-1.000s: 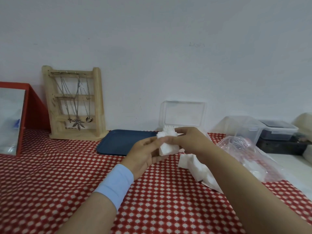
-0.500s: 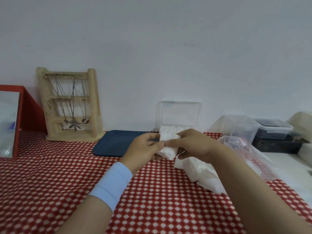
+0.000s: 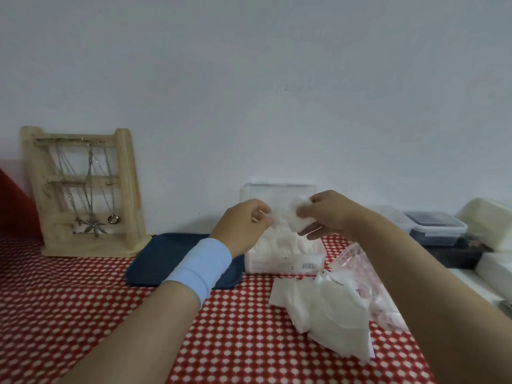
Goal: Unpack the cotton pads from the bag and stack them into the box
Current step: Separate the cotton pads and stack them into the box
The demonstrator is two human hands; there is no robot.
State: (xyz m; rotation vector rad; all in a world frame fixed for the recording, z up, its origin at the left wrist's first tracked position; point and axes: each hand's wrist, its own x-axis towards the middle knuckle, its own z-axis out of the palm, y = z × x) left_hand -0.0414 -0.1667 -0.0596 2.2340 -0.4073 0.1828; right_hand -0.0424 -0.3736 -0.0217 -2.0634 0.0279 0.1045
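Observation:
My right hand (image 3: pixel 327 214) pinches a small bunch of white cotton pads (image 3: pixel 297 217) above the clear plastic box (image 3: pixel 285 263), whose lid (image 3: pixel 279 194) stands open behind. The box holds white pads (image 3: pixel 279 239). My left hand (image 3: pixel 243 225), fingers curled, hovers just left of the bunch and pinches one edge of it over the box. A pile of white cotton pads (image 3: pixel 324 309) spills from the clear plastic bag (image 3: pixel 368 286) on the red checked cloth in front of the box.
A dark blue tray (image 3: pixel 155 261) lies left of the box. A wooden jewellery stand (image 3: pixel 83 192) with necklaces stands at back left. Clear and dark lidded containers (image 3: pixel 435 228) and white boxes (image 3: pixel 487 225) sit at the right, past the cloth's edge.
Both hands rose and moved back over the box. The pads that both hands held together are now mostly in my right hand, and the hands have drawn slightly apart.

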